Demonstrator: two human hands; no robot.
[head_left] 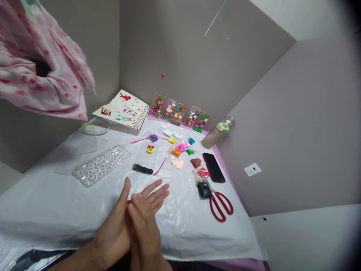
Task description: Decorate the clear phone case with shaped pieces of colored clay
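My left hand is palm up over the near part of the table, thumb raised and fingers stretched out. Across its palm lies my right hand, its fingers pressed together against it. Anything between the two palms is hidden. Just beyond them is a clear phone case with a black strip along its near end. A yellow chick face with a red top sits on that case. Thin pink strips lie beside it. Small bags of coloured clay are spread to the right.
Red-handled scissors, a black clay packet and a dark phone lie at right. A textured clear case is at left. Decorated cases and a jar stand behind. Pink cloth hangs upper left.
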